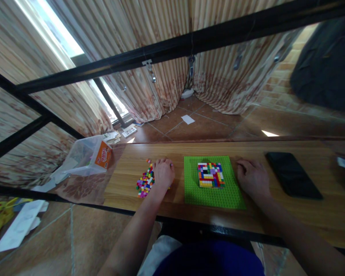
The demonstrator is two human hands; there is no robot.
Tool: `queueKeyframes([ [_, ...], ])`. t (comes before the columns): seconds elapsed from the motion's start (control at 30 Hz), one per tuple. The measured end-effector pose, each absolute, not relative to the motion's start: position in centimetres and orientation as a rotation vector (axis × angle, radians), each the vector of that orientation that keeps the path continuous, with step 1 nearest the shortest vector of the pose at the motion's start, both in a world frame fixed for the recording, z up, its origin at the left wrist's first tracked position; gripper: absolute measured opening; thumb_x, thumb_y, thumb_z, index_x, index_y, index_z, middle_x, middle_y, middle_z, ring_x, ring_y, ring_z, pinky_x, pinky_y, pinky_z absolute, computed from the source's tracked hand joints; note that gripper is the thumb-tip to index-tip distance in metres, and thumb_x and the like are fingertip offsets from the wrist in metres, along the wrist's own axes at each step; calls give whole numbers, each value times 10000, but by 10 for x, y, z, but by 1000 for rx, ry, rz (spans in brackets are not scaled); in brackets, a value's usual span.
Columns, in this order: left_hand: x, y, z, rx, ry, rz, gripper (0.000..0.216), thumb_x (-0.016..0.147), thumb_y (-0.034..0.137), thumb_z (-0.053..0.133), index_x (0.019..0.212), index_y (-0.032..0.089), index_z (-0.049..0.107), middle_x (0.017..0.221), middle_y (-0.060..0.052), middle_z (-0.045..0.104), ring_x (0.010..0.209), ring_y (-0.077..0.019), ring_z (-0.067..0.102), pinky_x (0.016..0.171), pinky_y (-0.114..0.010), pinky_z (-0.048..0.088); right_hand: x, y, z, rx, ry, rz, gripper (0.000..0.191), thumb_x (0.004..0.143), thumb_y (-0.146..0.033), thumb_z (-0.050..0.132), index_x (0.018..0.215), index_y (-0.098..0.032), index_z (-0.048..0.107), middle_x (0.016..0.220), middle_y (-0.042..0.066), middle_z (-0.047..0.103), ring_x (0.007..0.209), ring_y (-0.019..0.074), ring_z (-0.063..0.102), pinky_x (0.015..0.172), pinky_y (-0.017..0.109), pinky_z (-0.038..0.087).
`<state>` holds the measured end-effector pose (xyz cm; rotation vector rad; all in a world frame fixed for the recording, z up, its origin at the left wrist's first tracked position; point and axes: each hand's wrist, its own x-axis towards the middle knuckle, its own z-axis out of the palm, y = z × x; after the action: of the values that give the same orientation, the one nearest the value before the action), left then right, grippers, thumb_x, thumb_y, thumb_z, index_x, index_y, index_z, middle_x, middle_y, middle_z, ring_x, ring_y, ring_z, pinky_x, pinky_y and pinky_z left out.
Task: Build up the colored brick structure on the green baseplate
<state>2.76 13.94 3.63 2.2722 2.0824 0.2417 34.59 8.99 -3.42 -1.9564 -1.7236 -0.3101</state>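
My left hand (163, 174) is at the right side of a pile of small coloured toy bricks (146, 183), its fingers bent down and closed. A speck of purple, seemingly a small brick (171, 164), shows at its thumb and fingertips. Part of the pile is hidden beneath this hand. To the right lies a green studded baseplate (212, 199). A square block of many-coloured bricks (211, 175) stands on it, with a dark gap in its upper left part. My right hand (252, 178) rests loosely curled on the table beside the plate's right edge, with nothing seen in it.
A black phone (293, 175) lies on the wooden table (178, 150) at right. Left of the table is a clear plastic box (83, 157) with an orange label. A black metal bar (172, 49) crosses beyond the table, before striped curtains (161, 23).
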Motion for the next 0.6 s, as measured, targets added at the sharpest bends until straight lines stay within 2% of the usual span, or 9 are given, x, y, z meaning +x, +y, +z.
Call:
queueKeyframes([
  [0.4, 23, 141, 33, 2338, 1956, 381, 149, 897, 219, 537, 858, 224, 681, 988, -81, 701, 1011, -266, 566, 966, -461, 327, 345, 91, -33, -1947, -1710, -297, 271, 888, -256, 451, 962, -164, 695, 1003, 134, 671, 926, 267, 581, 863, 404, 458],
  [0.6, 25, 140, 38, 2349, 1869, 536, 140, 892, 192, 537, 877, 222, 673, 946, -69, 700, 973, -251, 590, 941, -426, 381, 344, 90, -32, -1955, -1701, -282, 274, 893, -264, 454, 960, -159, 698, 991, 132, 672, 915, 264, 585, 856, 401, 462],
])
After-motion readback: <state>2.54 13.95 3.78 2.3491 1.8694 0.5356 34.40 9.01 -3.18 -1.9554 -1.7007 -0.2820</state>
